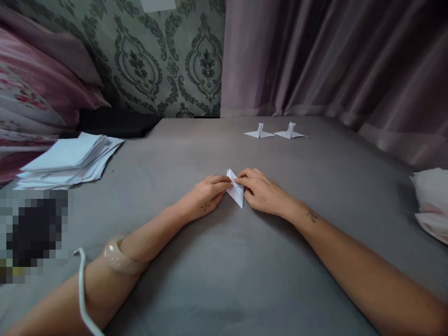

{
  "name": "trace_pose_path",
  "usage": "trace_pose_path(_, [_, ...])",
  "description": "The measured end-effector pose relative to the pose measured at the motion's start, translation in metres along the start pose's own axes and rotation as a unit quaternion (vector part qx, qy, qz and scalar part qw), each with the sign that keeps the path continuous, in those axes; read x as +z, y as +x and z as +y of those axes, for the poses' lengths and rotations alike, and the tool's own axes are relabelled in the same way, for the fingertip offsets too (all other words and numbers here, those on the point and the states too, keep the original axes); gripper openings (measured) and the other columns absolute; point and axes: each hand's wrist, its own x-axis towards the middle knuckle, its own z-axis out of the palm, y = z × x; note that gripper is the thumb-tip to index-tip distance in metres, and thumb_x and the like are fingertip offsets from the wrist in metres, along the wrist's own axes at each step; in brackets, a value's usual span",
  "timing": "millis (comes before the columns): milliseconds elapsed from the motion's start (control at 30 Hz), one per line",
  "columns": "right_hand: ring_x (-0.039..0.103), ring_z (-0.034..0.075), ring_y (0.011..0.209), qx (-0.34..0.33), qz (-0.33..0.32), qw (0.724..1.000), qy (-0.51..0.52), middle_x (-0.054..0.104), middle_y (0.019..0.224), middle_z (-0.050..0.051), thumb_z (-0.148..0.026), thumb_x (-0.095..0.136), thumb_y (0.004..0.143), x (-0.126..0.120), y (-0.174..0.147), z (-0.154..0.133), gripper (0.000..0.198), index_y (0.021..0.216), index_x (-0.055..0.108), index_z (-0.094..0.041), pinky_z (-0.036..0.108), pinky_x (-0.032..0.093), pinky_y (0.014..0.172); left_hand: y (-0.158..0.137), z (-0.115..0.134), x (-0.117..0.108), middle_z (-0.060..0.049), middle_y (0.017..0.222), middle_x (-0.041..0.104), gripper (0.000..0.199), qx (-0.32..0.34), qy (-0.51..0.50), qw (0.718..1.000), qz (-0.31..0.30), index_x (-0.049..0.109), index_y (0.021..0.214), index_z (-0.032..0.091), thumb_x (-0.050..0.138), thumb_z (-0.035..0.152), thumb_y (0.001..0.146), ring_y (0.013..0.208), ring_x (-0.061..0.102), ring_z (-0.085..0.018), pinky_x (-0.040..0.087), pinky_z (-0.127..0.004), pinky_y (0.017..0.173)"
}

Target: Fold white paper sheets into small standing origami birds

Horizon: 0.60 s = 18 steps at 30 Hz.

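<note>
A small piece of white paper folded into a pointed diamond [238, 195] lies on the grey surface [224, 261] between my hands, one sharp point toward me. My left hand [206, 193] has its thumb and fingers closed on the paper's left edge. From the other side, my right hand [262, 189] presses its fingertips on the upper right part of the fold, the rest of its fingers curled beside it. The fingertips cover some of the creases. Farther back stand two folded paper figures [259, 132] with wide flat wings and an upright middle.
To the left lies a stack of white paper sheets [66, 156], with a black flat item [115, 122] behind it. A white cord [82, 289] crosses my left forearm. Pale crumpled cloth [432, 200] sits at the right edge. Curtains [280, 56] and a patterned wall [168, 60] border the back.
</note>
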Motion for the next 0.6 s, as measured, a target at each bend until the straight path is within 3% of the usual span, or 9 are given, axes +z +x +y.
trace_pose_path(100, [0.052,0.022,0.105,0.003,0.007,1.0,0.002,0.059,0.111,0.01,-0.009,0.043,0.085,0.001,0.0,-0.001,0.037,0.11,0.068,-0.02,0.036,0.043,0.09,0.001,0.004,0.0,-0.012,0.122,0.06,0.029,-0.089,-0.001,0.995,0.041,0.06,0.117,0.018,0.046,0.02,0.092,0.107,0.059,-0.021,0.049,-0.036,0.092])
trace_pose_path(200, [0.055,0.021,0.098,0.034,0.043,0.998,0.031,0.062,0.104,0.008,-0.021,0.045,0.091,0.005,0.005,0.001,0.028,0.1,0.071,-0.02,0.035,0.043,0.088,0.003,0.008,0.0,-0.012,0.109,0.064,0.024,-0.173,0.027,0.982,0.062,0.065,0.105,0.017,0.054,0.032,0.089,0.101,0.059,-0.024,0.046,-0.043,0.093])
trace_pose_path(333, [0.058,0.017,0.086,0.099,0.078,0.988,0.094,0.064,0.094,0.005,-0.03,0.054,0.089,0.011,0.015,0.005,0.021,0.082,0.071,-0.021,0.031,0.044,0.079,0.007,0.008,-0.001,-0.01,0.103,0.064,0.032,-0.221,-0.008,0.973,0.061,0.07,0.091,0.018,0.056,0.046,0.087,0.097,0.057,-0.024,0.044,-0.044,0.093])
trace_pose_path(600, [0.058,0.022,0.094,0.18,0.073,0.98,0.036,0.059,0.099,0.008,-0.035,0.056,0.087,0.011,0.012,-0.003,0.015,0.089,0.061,-0.02,0.035,0.044,0.079,0.013,-0.006,0.008,-0.01,0.104,0.061,0.026,-0.264,-0.054,0.961,0.063,0.07,0.083,0.018,0.072,0.042,0.073,0.1,0.055,-0.026,0.042,-0.048,0.092])
